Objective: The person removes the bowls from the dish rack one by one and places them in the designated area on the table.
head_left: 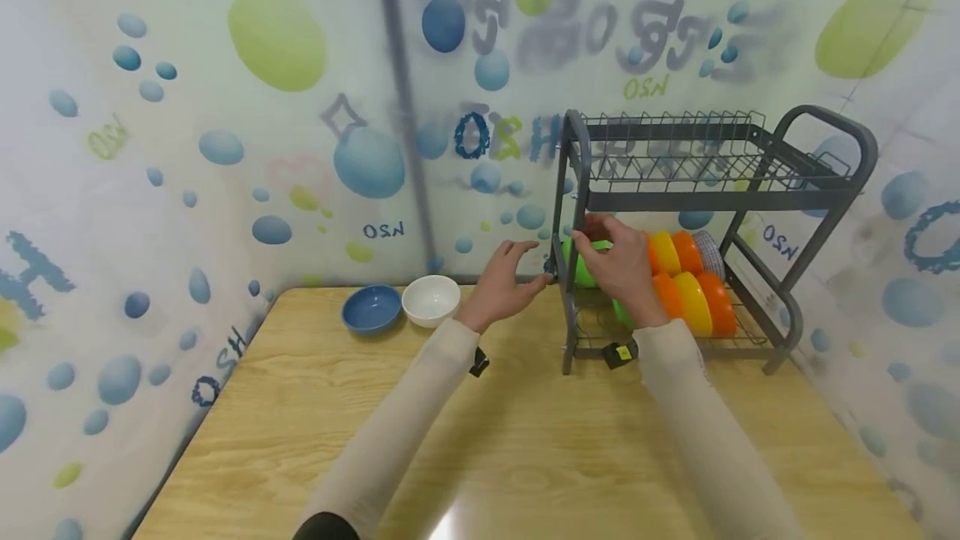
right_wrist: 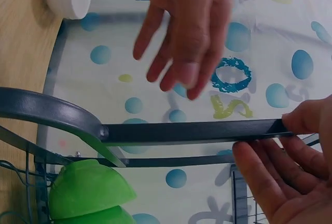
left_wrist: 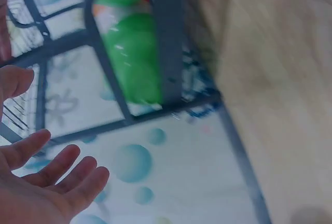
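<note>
A dark grey two-tier dish rack (head_left: 712,202) stands at the right of the wooden table. My right hand (head_left: 621,265) pinches its front left upright, thumb on one side and fingers on the other, as the right wrist view shows at the bar (right_wrist: 202,131). Just left of the rack, my left hand (head_left: 504,286) has its fingers spread and holds nothing. On the lower tier, green bowls (right_wrist: 85,190) sit behind the left upright. Orange bowls (head_left: 717,305) and yellow bowls (head_left: 692,304) lie tipped in rows to their right, partly hidden by my right hand.
A blue bowl (head_left: 372,312) and a white bowl (head_left: 431,302) stand side by side at the table's back edge, left of my left hand. A patterned wall covering (head_left: 262,148) rises behind the table (head_left: 510,448). The rack's upper wire basket (head_left: 675,165) overhangs the lower bowls.
</note>
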`<state>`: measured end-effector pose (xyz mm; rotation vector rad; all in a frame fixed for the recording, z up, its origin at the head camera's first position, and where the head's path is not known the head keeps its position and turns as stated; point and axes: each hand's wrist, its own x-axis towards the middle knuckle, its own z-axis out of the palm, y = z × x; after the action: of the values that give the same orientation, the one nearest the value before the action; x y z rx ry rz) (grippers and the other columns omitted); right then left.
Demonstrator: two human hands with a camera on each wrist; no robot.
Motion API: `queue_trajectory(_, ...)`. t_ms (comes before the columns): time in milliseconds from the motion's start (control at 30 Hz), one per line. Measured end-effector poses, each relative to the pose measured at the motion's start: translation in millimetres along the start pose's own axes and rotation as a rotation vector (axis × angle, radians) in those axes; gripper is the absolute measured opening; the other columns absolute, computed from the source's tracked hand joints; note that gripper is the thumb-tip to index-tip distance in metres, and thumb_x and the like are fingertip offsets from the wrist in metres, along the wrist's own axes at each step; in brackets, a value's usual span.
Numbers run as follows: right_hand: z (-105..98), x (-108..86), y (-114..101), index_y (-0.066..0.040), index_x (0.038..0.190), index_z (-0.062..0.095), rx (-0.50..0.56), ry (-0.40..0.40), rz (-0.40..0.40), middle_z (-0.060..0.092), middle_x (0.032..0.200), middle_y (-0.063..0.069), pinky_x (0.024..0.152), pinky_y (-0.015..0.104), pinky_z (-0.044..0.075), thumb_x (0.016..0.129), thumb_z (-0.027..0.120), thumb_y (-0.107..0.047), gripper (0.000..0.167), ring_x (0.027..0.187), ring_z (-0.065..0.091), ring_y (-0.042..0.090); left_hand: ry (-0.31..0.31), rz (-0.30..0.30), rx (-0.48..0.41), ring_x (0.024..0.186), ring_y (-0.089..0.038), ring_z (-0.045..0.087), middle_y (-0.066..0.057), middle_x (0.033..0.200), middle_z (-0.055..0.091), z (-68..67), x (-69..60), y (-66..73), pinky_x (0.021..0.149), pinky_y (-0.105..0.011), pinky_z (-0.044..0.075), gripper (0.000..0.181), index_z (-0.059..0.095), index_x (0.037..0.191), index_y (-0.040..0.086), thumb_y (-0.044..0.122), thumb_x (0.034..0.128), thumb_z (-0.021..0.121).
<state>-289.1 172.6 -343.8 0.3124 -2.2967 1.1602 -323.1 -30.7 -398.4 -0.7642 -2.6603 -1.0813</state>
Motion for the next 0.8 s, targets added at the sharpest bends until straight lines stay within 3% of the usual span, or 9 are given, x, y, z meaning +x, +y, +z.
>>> queue_trajectory(233, -9, -6.3, 8, 0.001, 0.130, 0.065, 0.037, -0.065, 0.005, 0.069, 0.129, 0.020, 0.097, 0.053, 0.057, 0.101, 0.062, -0.014, 0.033, 0.113, 0.068, 0.037, 0.017, 0.075, -0.128, 0.136, -0.027, 0.052, -0.013, 0.149, 0.051, -9.2, 20.6, 38.0, 0.111, -0.046, 0.048, 0.059, 0.045, 0.153, 0.012, 0.038, 0.1029, 0.062)
queue_trajectory(433, -24, -19.6, 28, 0.002, 0.139, 0.057, -0.082, -0.112, 0.011, 0.059, 0.141, 0.024, 0.106, 0.061, 0.048, 0.097, 0.065, -0.015, 0.046, 0.122, 0.060, 0.044, 0.069, 0.114, -0.277, 0.128, -0.024, 0.059, -0.011, 0.140, 0.060, -8.6, 32.8, 63.2, 0.105, -0.039, 0.054, 0.051, 0.050, 0.149, 0.010, 0.031, 0.1037, 0.062)
queue_trajectory(633, -46, -34.3, 39, 0.001, 0.148, 0.047, -0.174, -0.223, 0.106, 0.052, 0.147, 0.028, 0.107, 0.064, 0.045, 0.096, 0.067, -0.019, 0.059, 0.126, 0.054, 0.048, 0.131, 0.073, -0.374, 0.117, -0.022, 0.066, -0.010, 0.124, 0.068, -7.7, 40.8, 76.1, 0.096, -0.026, 0.056, 0.042, 0.058, 0.141, 0.009, 0.029, 0.1040, 0.062)
queue_trajectory(800, -63, -45.2, 45, 0.004, 0.149, 0.044, -0.235, -0.261, 0.217, 0.056, 0.141, 0.031, 0.099, 0.063, 0.051, 0.097, 0.065, -0.024, 0.063, 0.120, 0.059, 0.048, 0.132, 0.099, -0.393, 0.102, -0.023, 0.072, -0.011, 0.111, 0.074, -6.9, 44.4, 77.9, 0.080, -0.022, 0.056, 0.029, 0.067, 0.126, 0.007, 0.026, 0.1055, 0.060)
